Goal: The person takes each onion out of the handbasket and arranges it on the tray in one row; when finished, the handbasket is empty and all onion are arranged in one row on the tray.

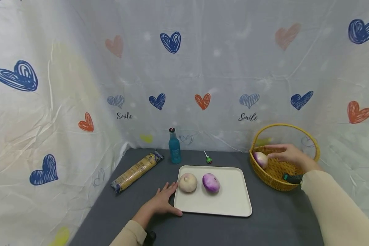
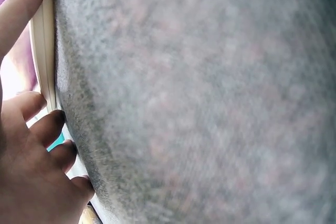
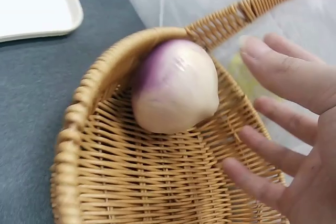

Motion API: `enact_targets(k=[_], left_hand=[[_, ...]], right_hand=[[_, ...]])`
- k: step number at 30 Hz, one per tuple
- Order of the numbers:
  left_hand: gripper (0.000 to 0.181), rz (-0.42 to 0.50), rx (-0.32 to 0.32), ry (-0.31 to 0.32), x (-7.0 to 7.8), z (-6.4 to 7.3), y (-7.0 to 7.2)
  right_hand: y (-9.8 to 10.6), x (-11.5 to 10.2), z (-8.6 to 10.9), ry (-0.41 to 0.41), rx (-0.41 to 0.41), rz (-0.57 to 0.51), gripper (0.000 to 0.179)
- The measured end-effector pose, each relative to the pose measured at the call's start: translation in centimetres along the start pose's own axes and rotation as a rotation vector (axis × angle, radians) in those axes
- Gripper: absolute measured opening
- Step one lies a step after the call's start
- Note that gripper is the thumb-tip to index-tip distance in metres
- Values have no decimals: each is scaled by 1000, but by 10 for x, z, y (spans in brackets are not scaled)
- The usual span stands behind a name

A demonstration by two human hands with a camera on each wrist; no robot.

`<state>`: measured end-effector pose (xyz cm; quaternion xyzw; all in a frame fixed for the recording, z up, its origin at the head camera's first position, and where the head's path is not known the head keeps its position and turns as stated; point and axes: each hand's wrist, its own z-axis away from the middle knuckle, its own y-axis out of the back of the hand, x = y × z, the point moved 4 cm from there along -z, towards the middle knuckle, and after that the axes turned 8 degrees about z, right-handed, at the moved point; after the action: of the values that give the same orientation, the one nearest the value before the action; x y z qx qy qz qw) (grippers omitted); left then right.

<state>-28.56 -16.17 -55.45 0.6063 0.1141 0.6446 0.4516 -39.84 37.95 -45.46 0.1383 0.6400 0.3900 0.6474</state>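
My right hand [image 1: 287, 155] is over the yellow wicker basket [image 1: 272, 181], fingers spread. Inside the basket, a purple-and-white turnip [image 3: 176, 85] rests against the end wall below the handle; in the right wrist view a gap shows between it and my fingers. My left hand [image 1: 161, 201] lies at the left edge of the cream tray [image 1: 230, 201], its thumb and fingertips right at the rim. On the tray sit two more turnips: a mostly white one [image 1: 188, 182] near my left fingers and a purple one [image 1: 210, 183] beside it.
Behind the tray stands a blue bottle [image 1: 174, 148], with a green-wrapped lollipop [image 1: 208, 159] lying to its right. A long pack of noodles [image 1: 136, 172] lies at the left of the dark grey table [image 1: 283, 218]. A heart-printed curtain [image 1: 221, 75] hangs behind everything.
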Motion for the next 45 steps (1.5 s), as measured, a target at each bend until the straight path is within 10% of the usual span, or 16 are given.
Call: enact_targets(k=[11,24,45], left_hand=[[121,-9,-21,0,3,0,0],[123,-16,-5,2,-2,-1,3],[123,-4,-2,-7,5,2,1]], right_hand=[[-10,20,-19,-46,-144,-155,69],[-33,21,-31,-74,-82,-201,65],[6,-7,-8,-19,-77,-204,60]])
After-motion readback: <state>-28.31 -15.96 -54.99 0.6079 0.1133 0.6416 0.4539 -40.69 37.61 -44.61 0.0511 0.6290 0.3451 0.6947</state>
